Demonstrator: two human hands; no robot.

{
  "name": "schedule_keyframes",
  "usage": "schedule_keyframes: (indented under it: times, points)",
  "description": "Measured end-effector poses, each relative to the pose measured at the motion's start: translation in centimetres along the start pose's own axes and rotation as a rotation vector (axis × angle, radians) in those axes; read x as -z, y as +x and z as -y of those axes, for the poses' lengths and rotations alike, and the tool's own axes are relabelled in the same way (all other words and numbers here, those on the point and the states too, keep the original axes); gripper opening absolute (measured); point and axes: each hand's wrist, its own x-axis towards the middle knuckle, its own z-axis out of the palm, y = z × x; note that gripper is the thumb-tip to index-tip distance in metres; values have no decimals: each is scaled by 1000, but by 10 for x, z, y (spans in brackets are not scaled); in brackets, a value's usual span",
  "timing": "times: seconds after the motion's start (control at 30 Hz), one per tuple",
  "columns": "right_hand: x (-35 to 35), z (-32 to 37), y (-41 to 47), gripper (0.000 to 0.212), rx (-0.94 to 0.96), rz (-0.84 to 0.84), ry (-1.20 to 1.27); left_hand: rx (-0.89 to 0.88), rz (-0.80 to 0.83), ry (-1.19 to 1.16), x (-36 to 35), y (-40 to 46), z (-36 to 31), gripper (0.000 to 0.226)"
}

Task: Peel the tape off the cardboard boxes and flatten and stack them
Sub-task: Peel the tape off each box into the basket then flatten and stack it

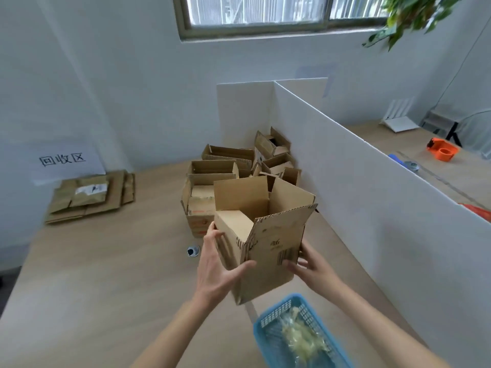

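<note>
I hold an open cardboard box [268, 235] above the wooden table [106, 274], its flaps standing up. My left hand [218, 264] grips its left side, thumb across the front corner. My right hand [308, 264] holds the lower right edge with fingers on the front face. Behind it lies a pile of several open boxes [233, 168] against the white divider. A stack of flattened boxes [90, 197] lies at the far left by the wall.
A blue plastic basket [297, 333] holding crumpled clear tape sits near the table's front. A white partition [372, 187] bounds the right side. A small round table hole [193, 251] lies left of the box. An orange tape dispenser [442, 150] rests beyond the partition.
</note>
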Motion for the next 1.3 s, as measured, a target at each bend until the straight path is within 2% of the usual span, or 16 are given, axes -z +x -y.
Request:
schedule_keyframes:
  times: [0.13,0.3,0.47,0.57,0.63,0.73,0.83,0.93,1.03,1.1,1.17,1.2,1.27,1.3]
  points:
    - [-39,55,-30,39,-21,-61,106,-67,139,6,53,-47,-2,136]
    - [-77,105,-49,55,-78,-96,128,-116,140,114,99,-90,14,146]
    - [-106,124,-59,72,-93,-57,108,-68,-81,21,120,-108,20,122]
    - [-115,125,-67,102,-65,25,168,87,-162,-1,133,-114,14,98]
    - [-123,124,-71,115,-13,103,126,225,-239,41,139,-117,15,95]
    - [-137,117,-72,108,40,149,-16,461,-304,138,141,-124,19,97]
    - [-154,112,-69,96,-11,136,-23,568,-261,202,139,-139,33,91]
    - [-174,97,-70,80,-73,124,-98,654,-178,298,137,-153,54,83]
    - [-201,64,-80,49,-159,194,-178,737,-24,362,126,-166,83,66]
    - [-220,37,-91,44,-227,249,-172,760,43,323,116,-178,105,55]
    - [-234,17,-102,45,-252,240,-109,761,46,293,107,-190,120,59]
    - [-238,11,-105,45,-250,218,-73,709,18,375,104,-194,124,65]
    - [-243,5,-105,54,-240,181,-36,435,-39,673,97,-193,126,74]
    - [-245,2,-104,62,-249,170,-19,283,-12,747,92,-191,125,73]
